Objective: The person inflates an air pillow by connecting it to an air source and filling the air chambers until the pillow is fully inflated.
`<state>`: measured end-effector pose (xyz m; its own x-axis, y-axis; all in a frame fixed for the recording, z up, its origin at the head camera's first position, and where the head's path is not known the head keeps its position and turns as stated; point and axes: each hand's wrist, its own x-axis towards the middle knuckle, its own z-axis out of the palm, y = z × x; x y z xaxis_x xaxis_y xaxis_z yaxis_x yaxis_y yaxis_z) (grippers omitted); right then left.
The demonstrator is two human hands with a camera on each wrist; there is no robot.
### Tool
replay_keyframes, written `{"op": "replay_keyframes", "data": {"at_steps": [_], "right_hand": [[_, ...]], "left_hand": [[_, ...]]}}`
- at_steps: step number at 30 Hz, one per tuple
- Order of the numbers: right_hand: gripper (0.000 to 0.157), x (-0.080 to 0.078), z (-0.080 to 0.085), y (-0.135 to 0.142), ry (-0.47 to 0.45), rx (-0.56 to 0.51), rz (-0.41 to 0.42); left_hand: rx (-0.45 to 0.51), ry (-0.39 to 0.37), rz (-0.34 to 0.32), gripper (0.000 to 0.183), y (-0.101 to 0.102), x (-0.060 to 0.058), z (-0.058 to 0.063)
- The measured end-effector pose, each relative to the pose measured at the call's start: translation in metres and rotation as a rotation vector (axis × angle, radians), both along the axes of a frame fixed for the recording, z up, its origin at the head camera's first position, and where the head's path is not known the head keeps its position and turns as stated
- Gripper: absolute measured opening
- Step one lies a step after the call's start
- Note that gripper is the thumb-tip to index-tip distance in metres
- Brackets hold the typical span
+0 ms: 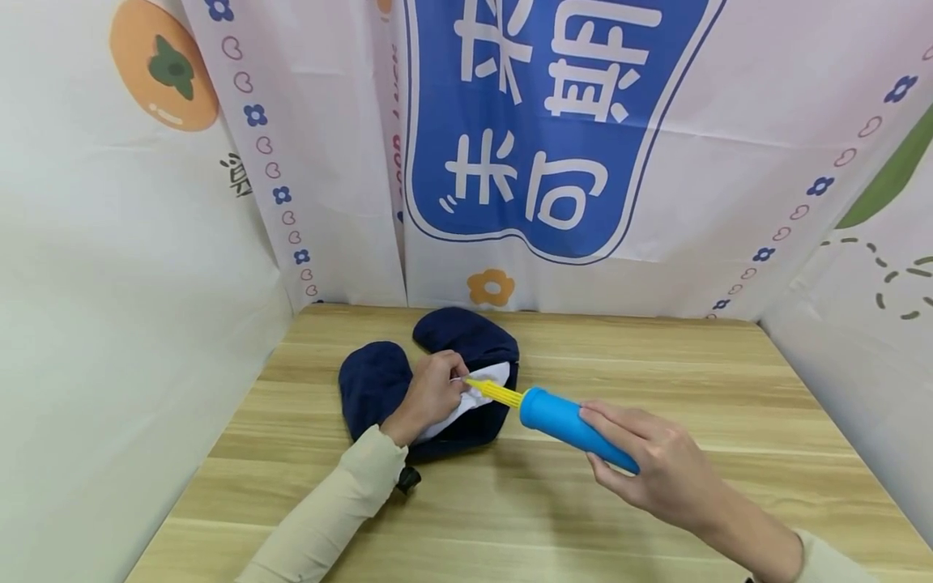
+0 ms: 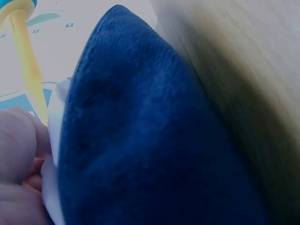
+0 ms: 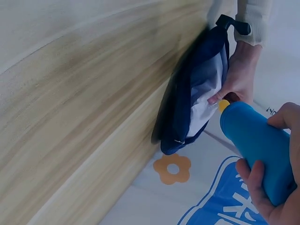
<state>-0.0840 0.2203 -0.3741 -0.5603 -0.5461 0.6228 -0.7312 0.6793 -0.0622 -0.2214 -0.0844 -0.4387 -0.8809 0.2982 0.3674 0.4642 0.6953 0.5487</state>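
Note:
A navy U-shaped neck pillow (image 1: 373,380) lies on the table, its cover unzipped along the near right side. White inner lining (image 1: 453,414) shows through the opening. My left hand (image 1: 432,390) pinches the white material at the opening, right at the tip of a yellow nozzle (image 1: 503,394). That nozzle belongs to a blue hand pump (image 1: 561,421). Fingers and thumb of my right hand (image 1: 659,460) wrap around the pump's blue body, held above the table and tilted toward the pillow. In the left wrist view, the navy fabric (image 2: 140,122) hides most of the work.
The wooden table (image 1: 656,372) reaches back to a printed cloth wall (image 1: 350,162) with a blue sign and an orange flower (image 1: 491,287). White cloth walls flank both sides. A small black device (image 1: 408,480) sits by the left cuff.

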Motion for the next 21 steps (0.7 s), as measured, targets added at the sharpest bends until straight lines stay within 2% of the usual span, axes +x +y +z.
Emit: {"op": "replay_keyframes", "data": {"at_steps": [2, 6, 12, 17, 21], "right_hand": [[0.05, 0.001, 0.0, -0.002, 0.013, 0.004, -0.002], [0.047, 0.001, -0.001, -0.008, 0.066, 0.019, 0.01], [0.042, 0.006, -0.005, -0.021, 0.115, 0.041, -0.019], [0.042, 0.012, -0.011, -0.036, 0.195, 0.103, -0.058], [0.043, 0.015, -0.012, -0.041, 0.254, 0.118, -0.055]], "left_hand": [[-0.013, 0.006, 0.026, 0.014, 0.002, 0.0, 0.0], [-0.033, 0.008, 0.126, 0.012, 0.007, 0.002, -0.001], [-0.075, -0.075, 0.277, 0.009, 0.02, 0.003, -0.005], [-0.095, -0.084, 0.329, 0.008, 0.025, 0.004, -0.012], [-0.079, -0.067, 0.301, 0.011, 0.024, 0.003, -0.012]]}}
